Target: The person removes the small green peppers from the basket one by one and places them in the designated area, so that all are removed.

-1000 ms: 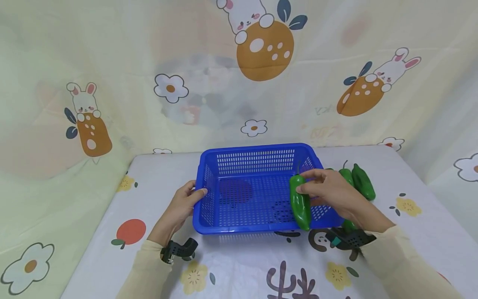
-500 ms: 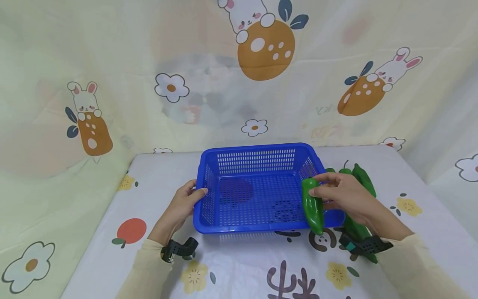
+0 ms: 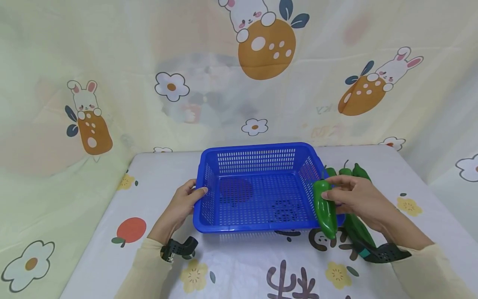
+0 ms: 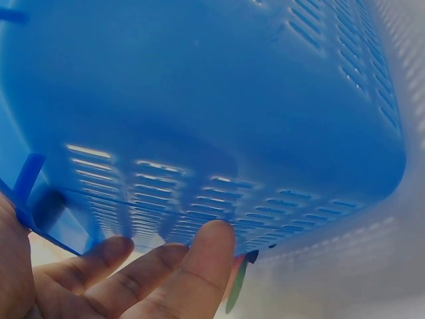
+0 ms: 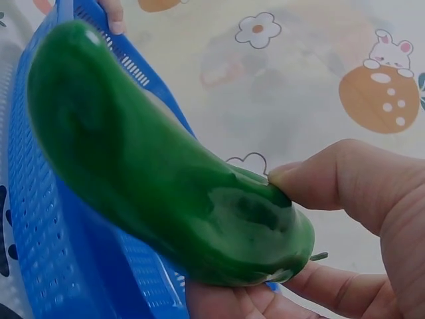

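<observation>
A blue plastic basket (image 3: 254,228) with slotted sides stands on the table. My left hand (image 3: 183,203) grips its left rim, thumb over the edge and the fingers (image 4: 199,272) against the outer wall. Between thumb and fingers, my right hand (image 3: 360,203) pinches a glossy green pepper (image 3: 324,211) near its stem end. The pepper hangs tip-down in front of the basket's right rim in the head view. Close up in the right wrist view, the same pepper (image 5: 146,166) covers part of the basket. No pepper shows inside the basket.
Several more green peppers lie right of the basket, partly behind my right hand: one pepper (image 3: 358,230) nearer the wrist, another pepper (image 3: 360,171) farther back. A patterned cloth (image 3: 231,265) covers the table, and a printed curtain (image 3: 209,116) hangs behind it.
My right hand has carried the green pepper rightward and slightly toward me, from over the basket's inside to its right rim. The left hand and the basket have stayed in place.
</observation>
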Demonstrator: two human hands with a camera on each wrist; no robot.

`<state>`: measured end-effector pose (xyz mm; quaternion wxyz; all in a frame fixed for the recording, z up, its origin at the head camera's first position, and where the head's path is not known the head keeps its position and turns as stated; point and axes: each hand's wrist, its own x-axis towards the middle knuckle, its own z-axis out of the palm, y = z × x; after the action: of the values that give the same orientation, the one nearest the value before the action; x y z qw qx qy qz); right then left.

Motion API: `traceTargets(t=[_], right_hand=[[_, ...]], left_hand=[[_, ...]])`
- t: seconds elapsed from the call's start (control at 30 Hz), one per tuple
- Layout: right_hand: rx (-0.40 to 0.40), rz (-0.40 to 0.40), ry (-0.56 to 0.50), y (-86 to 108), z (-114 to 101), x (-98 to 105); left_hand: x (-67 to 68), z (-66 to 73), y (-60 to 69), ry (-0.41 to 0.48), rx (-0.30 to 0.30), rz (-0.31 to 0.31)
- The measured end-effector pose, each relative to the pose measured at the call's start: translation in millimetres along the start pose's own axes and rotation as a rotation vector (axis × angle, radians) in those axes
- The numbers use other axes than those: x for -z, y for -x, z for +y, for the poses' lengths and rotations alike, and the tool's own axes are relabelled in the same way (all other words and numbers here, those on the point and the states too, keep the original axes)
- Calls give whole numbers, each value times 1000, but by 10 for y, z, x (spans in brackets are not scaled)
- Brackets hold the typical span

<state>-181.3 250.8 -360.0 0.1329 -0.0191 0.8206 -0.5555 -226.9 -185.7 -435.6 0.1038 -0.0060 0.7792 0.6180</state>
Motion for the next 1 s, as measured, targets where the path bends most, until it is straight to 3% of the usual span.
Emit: traceTargets(t=[1.0], right_hand=[[-77, 94, 85, 283, 363, 384]], left_hand=[[-4, -8, -4, 1, 5, 3]])
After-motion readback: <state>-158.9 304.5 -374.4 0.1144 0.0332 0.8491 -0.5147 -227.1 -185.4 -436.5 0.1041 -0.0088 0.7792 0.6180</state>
